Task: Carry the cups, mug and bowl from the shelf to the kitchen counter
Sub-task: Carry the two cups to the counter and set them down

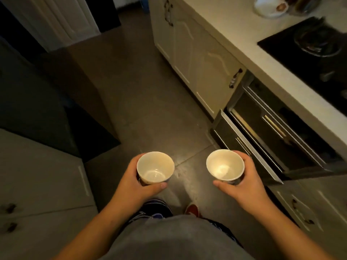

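Note:
I hold two white cups upright over the kitchen floor, both empty inside. My left hand [131, 182] is wrapped around the left cup [155, 167], thumb across its near side. My right hand [242, 182] grips the right cup [225, 164] the same way; a blue pattern shows low on its wall. The pale kitchen counter [244, 34] runs along the right side, well above and beyond the cups. A white bowl-like dish [270, 6] sits at the counter's far end, blurred. No shelf is in view.
A black cooktop [309, 53] is set into the counter. Below it dark drawers [262, 139] stand pulled out into the aisle. Cream cabinet doors [197, 59] line the right. Grey cabinets [37, 175] stand at the left. My feet show on the tiled floor [140, 109].

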